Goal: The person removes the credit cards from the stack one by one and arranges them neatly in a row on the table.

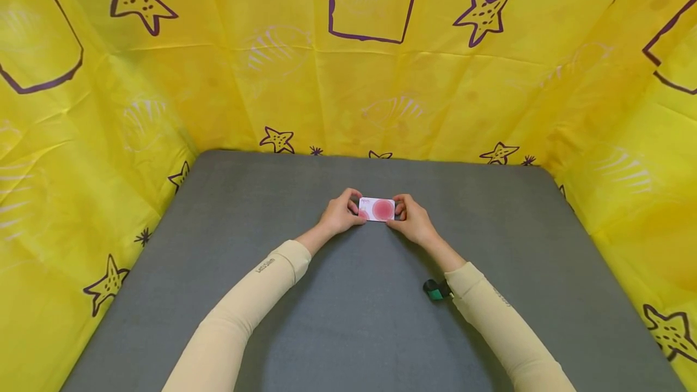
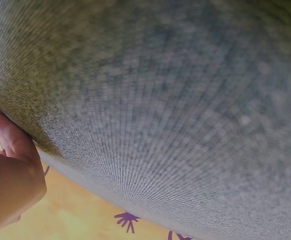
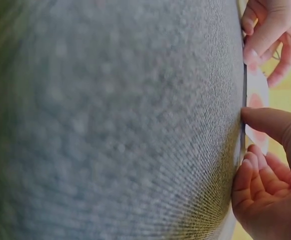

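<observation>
Near the middle of the grey table, both hands hold a small flat rectangle [image 1: 376, 209], white with pink circles and a little lettering at its top left. It looks like a card or thin box; I cannot tell which. My left hand [image 1: 340, 213] pinches its left end, thumb at the lower corner and fingers curled behind the upper one. The right hand [image 1: 415, 221] grips the right end the same way. In the right wrist view the rectangle [image 3: 257, 97] shows side-on between the two thumbs. The left wrist view catches only part of the left hand [image 2: 13, 175].
The grey table [image 1: 337, 319] has a far edge that meets a yellow cloth wall [image 1: 337, 101] printed with starfish and fish. More yellow cloth stands at both sides. A black-and-green strap piece [image 1: 437, 290] sticks out by the right cuff.
</observation>
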`<state>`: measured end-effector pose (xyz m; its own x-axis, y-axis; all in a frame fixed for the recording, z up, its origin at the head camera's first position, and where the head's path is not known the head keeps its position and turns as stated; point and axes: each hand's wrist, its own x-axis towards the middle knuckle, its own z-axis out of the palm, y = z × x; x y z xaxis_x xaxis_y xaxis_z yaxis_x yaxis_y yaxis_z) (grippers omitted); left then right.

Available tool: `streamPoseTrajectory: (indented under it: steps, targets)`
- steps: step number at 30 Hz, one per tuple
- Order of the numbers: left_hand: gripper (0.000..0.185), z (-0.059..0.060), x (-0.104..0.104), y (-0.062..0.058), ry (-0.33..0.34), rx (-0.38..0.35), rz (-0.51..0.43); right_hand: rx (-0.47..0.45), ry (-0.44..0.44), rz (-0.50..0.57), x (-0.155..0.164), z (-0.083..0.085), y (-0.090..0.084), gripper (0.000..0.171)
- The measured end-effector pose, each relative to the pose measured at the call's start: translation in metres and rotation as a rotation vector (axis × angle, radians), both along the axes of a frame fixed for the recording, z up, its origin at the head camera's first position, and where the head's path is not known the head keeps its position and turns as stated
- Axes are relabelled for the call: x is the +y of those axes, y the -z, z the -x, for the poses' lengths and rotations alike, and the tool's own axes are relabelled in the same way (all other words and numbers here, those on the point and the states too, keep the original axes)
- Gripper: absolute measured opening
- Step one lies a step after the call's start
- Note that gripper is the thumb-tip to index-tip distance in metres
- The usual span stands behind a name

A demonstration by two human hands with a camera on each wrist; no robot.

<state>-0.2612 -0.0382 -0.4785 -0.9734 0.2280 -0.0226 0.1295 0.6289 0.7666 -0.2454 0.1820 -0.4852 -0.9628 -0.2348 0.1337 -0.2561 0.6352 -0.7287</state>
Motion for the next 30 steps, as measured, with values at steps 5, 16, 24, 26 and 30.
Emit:
streamPoseTrajectory:
  steps: [5, 16, 24, 26, 30]
  targets:
    - [0.055, -0.003, 0.001, -0.002, 0.005, 0.010, -0.007, -0.003, 0.003, 0.008, -0.001, -0.001, -0.003, 0.055]
    - [0.056, -0.010, -0.007, -0.008, 0.033, 0.005, -0.012, 0.005, -0.028, 0.015, -0.006, -0.010, -0.008, 0.058]
    - [0.055, -0.022, -0.022, -0.012, 0.036, 0.036, 0.009, 0.004, -0.065, 0.014, -0.016, -0.019, -0.010, 0.058]
    - [0.056, -0.025, -0.027, -0.014, 0.032, 0.038, 0.014, 0.006, -0.075, 0.015, -0.018, -0.022, -0.010, 0.057]
    - [0.056, -0.032, -0.035, -0.015, 0.029, 0.047, 0.029, 0.012, -0.092, 0.013, -0.024, -0.026, -0.012, 0.057]
